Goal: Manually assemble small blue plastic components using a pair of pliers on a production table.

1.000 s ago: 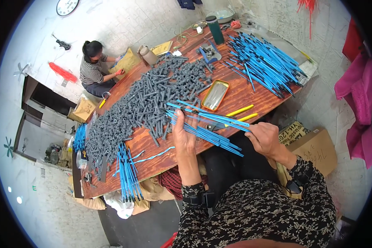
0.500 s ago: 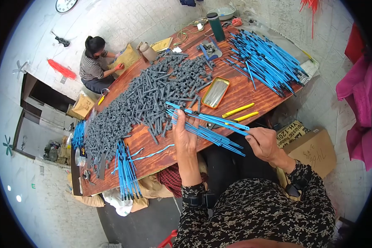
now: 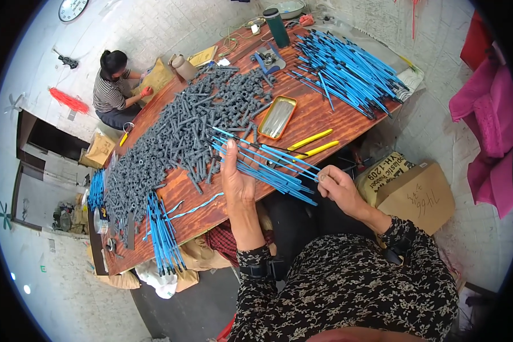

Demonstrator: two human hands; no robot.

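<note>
My left hand (image 3: 239, 179) is wrapped round a loose bundle of thin blue rods (image 3: 276, 178), thumb pressed on top near their far left ends. The bundle slants down to the right over the table's front edge. At the right end my right hand (image 3: 343, 192) pinches the tips of a few upper rods (image 3: 293, 159), which stand slightly apart from the rest. Some rods carry a dark piece partway along. Behind my left hand spreads a large heap of grey tubular plastic pieces (image 3: 188, 125) on the reddish wooden table (image 3: 319, 126).
Many blue rods with black ends (image 3: 350, 71) lie at the far right. An open tin (image 3: 278, 117), two yellow tools (image 3: 316, 149) and a green bottle (image 3: 276, 27) are on the table. Another rod bundle (image 3: 161, 233) overhangs the front left edge. A person (image 3: 117, 88) sits beyond.
The whole view has shifted, so the table's things sit farther left. Both hands keep hold of the rods, and the upper rods are more spread between them.
</note>
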